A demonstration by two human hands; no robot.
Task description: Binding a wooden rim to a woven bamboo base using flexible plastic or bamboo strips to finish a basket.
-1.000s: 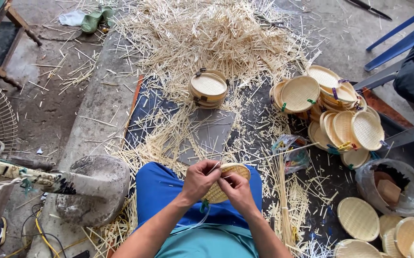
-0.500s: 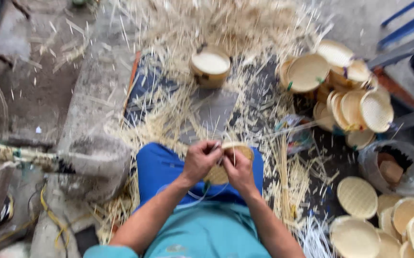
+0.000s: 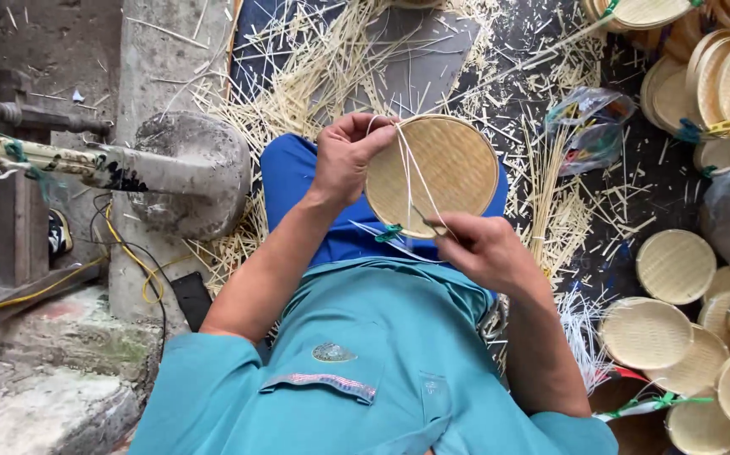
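My left hand (image 3: 350,156) grips the round woven bamboo tray (image 3: 432,177) by its left rim, fingers curled over the edge and thumb behind, holding it tilted up over my lap above my blue trousers (image 3: 297,181). My right hand (image 3: 485,249) is pinched narrow on a thin dark tool (image 3: 426,222) — a needle or awl, I cannot tell which — at the tray's lower rim, just beside a small green tie (image 3: 389,232). Pale binding strands (image 3: 411,164) run across the tray's face from the top of the rim, where my left fingers trap them, down to my right hand.

To do this lacing well, I judge the strands should stay taut under my left fingers, so nothing slackens while the tool works. The tool tip ought to slip between rim and weave at a shallow angle — a steep push could split a sliver. I would keep each pull even and close to the rim, and turn the tray with the left hand rather than reach around it.

Loose bamboo slivers (image 3: 323,76) litter the ground ahead; finished trays (image 3: 675,265) lie stacked to my right.
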